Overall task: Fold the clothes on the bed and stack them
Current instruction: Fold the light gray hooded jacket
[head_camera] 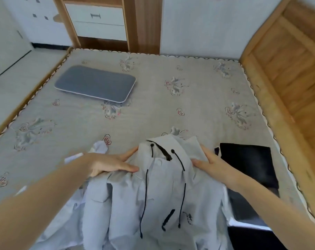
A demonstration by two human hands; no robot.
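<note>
Looking down from the head camera, I see my left hand and right hand each pinching the hood sides of a pale grey hoodie crumpled on the near bed. A folded black garment lies just right of it. A grey cushion sits well beyond; the wooden headboard flanks the right.
</note>
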